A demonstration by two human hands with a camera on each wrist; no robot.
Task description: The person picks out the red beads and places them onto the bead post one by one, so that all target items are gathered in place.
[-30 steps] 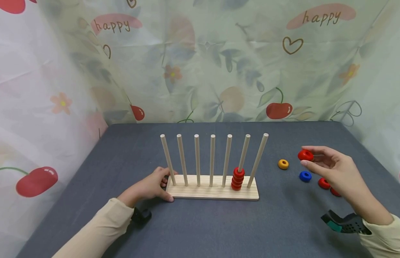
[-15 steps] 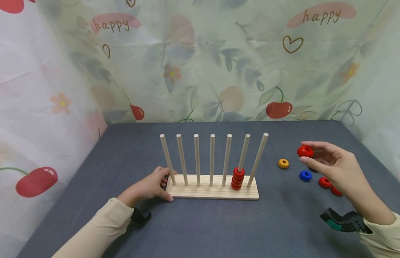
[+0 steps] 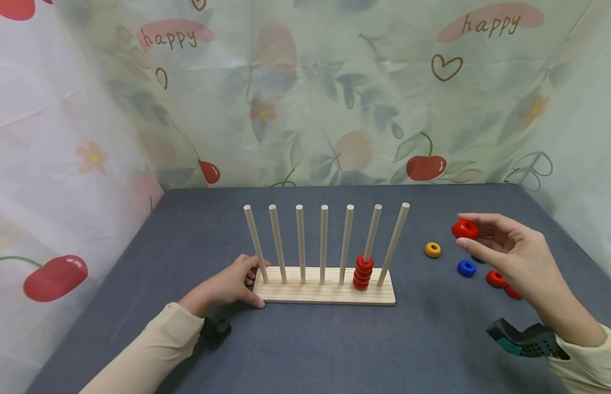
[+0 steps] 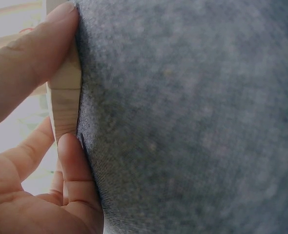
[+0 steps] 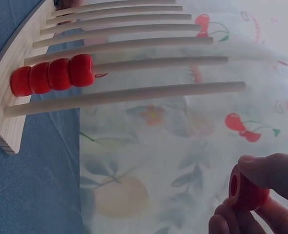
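My left hand (image 3: 231, 282) grips the left end of a wooden peg board (image 3: 310, 294), thumb on its front edge and fingers behind. In the left wrist view, the thumb (image 4: 41, 46) and fingertips press the end of the wooden base (image 4: 65, 105). Several red rings (image 3: 363, 272) are stacked on the second peg from the right; the other pegs are bare. To the right of the board, my right hand (image 3: 519, 257) pinches a red ring (image 3: 464, 229) between thumb and fingers, raised above the table. Its hole (image 5: 235, 185) shows in the right wrist view.
On the dark table right of the board lie a yellow ring (image 3: 432, 250), a blue ring (image 3: 466, 268) and two red rings (image 3: 495, 278). A dark ring (image 3: 478, 259) is partly hidden by my right hand. A patterned cloth (image 3: 315, 109) hangs behind the table.
My right hand has risen a little and shifted slightly left with the red ring, and a dark ring has come into view below it. The left hand and peg board stay put.
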